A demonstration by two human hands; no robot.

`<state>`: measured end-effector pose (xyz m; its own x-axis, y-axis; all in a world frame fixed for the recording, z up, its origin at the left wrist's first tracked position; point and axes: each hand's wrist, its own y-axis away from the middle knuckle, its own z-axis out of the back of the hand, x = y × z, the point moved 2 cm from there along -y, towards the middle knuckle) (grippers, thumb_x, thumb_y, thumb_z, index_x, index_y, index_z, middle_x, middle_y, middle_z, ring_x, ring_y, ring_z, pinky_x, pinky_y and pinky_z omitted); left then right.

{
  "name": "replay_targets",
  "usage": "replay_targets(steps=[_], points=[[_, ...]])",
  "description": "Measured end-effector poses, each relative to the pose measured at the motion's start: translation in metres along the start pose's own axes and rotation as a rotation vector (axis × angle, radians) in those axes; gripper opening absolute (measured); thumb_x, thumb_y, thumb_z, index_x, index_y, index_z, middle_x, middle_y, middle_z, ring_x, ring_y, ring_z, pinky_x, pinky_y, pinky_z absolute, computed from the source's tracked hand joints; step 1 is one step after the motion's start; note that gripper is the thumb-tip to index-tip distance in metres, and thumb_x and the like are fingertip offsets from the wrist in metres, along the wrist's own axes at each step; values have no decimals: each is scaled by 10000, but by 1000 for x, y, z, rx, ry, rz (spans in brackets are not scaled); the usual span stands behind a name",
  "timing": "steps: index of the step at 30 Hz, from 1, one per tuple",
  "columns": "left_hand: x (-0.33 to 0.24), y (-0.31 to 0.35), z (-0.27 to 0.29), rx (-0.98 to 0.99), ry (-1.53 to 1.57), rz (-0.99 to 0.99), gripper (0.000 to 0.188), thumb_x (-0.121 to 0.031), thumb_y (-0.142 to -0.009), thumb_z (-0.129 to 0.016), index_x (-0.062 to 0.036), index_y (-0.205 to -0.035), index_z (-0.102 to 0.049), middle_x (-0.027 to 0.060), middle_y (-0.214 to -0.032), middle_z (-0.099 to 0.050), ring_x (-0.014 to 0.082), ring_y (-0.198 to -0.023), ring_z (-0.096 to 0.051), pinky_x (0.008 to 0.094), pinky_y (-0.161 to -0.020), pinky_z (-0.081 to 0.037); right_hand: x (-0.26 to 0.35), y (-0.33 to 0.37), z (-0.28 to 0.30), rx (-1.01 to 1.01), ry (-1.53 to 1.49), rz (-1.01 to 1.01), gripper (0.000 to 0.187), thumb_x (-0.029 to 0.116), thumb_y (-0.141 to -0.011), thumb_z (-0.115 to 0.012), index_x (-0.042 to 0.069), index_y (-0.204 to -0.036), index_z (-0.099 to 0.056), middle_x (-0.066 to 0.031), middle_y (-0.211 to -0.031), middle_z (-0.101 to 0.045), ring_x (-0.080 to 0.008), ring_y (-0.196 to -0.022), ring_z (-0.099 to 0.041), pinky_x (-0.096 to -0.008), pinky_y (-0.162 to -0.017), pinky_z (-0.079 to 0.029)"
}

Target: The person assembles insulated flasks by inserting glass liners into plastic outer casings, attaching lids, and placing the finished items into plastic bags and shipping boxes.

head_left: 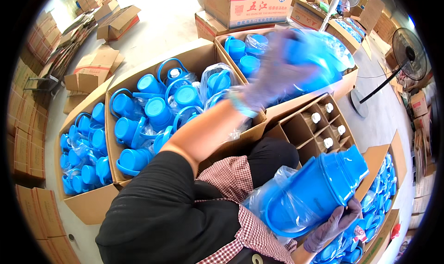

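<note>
Right hand grips a blue flask from beneath, over the lap. Left hand, blurred, grip indeterminate, reaches over the box. Risk: the bagged flask slipping from a one-handed hold.

**Tight among the boxes, open floor beyond**

We see bare floor in the upper left of the frame, the widest free room. At centre, open cartons packed with blue lids leave no gaps. Our left arm crosses them diagonally. The divider box right of centre has empty cells. A fan and its cable block the right edge.
</note>
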<state>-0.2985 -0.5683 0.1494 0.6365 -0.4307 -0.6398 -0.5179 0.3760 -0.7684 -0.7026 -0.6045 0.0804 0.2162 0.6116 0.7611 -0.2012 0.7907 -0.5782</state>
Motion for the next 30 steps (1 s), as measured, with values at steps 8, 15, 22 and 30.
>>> replay_targets(steps=[8,15,22,30], points=[[213,73,358,-253,-1358,455,723,-494,-679,-863,-85,-1228,-633,193,-1228,-557,430,-1153,-556,530,-1017,-479,9,1,-5,103,-51,-5,568,536,-997,-643,13,-1190,-539,-107,-1258,-543,-225,-1223,-485,-396,-1131,-324],[252,100,392,352,-1490,1133,825,-654,-867,-668,-171,-1518,-513,178,-1603,-404,433,-1483,-339,570,-1191,-345,22,6,-13,37,76,-9,573,545,-1003,-625,12,-1193,-538,-119,-1276,-548,-228,-1226,-485,-400,-1129,-320],[105,65,123,436,-351,278,390,-269,-1032,-633,-65,-1364,-645,85,-1250,-685,207,-1118,-654,347,-974,-521,1,10,-14,2,84,-152,350,275,-942,-704,18,-1120,-546,-99,-1139,-517,-232,-1096,-501,-375,-1039,-382],[20,177,-155,983,967,970,619,-468,-1114,-408,-29,-1549,-424,120,-1488,-551,217,-1360,-532,395,-1176,-402,-15,22,2,-28,35,28,438,206,-800,-813,16,-1135,-604,-149,-1184,-516,-318,-1193,-518,-473,-1124,-390]])
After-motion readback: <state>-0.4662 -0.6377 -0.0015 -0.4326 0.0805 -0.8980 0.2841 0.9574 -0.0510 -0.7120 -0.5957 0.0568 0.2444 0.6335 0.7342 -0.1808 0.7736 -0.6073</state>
